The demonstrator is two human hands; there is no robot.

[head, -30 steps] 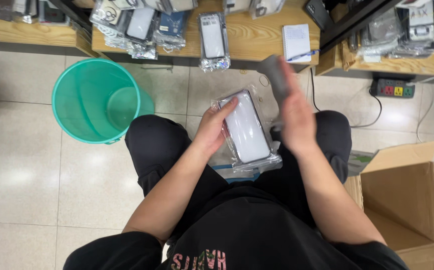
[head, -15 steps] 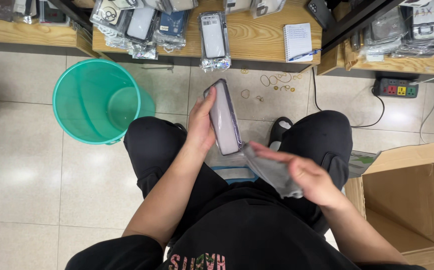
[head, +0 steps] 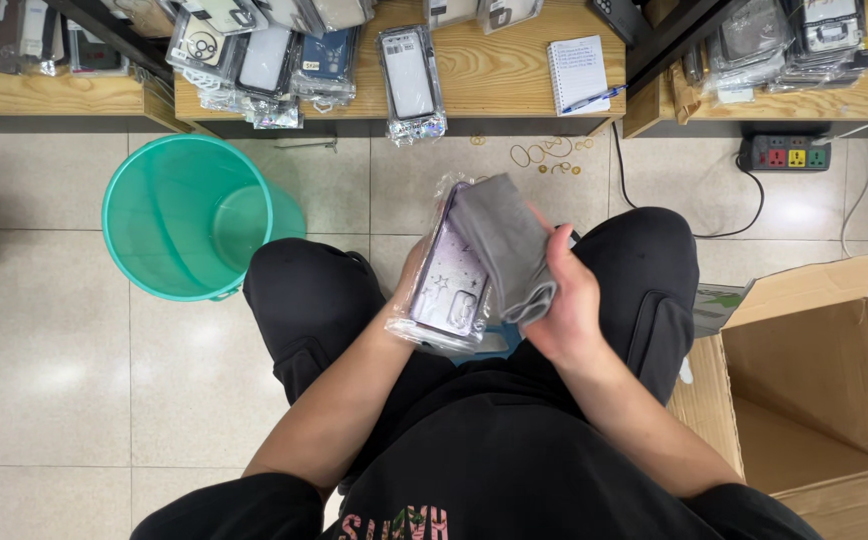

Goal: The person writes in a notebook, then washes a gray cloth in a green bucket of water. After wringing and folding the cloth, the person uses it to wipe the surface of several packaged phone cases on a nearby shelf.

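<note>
1. My left hand (head: pixel 416 268) cradles a phone case in a clear plastic sleeve (head: pixel 449 285) from below, over my lap between my knees; my fingers are closed around its left edge and mostly hidden behind it, so it sits held, tilted a little toward me.
2. My right hand (head: pixel 566 305) is clamped on a folded grey cloth (head: pixel 502 240), thumb and fingers pinching its lower end while the rest of the cloth lies flat across the right half of the sleeve, touching it.
3. I judge this as the wiping step: cloth on the packet, the case's star-patterned left part uncovered.
4. To go on wiping, I need a firm left grip so the slippery sleeve does not slide, and even pressure from the cloth along its length.
5. Just beyond my left knee a green plastic bin (head: pixel 189 215) stands on the tiled floor (head: pixel 44 330); to my right an open cardboard box (head: pixel 814 385).
6. Farther off, the wooden shelf (head: pixel 499 70) carries more bagged phone cases (head: pixel 409 70), a small notepad (head: pixel 576 72) with a blue pen (head: pixel 594 98), rubber bands (head: pixel 544 155) on the floor below, and a power strip (head: pixel 784 153).
</note>
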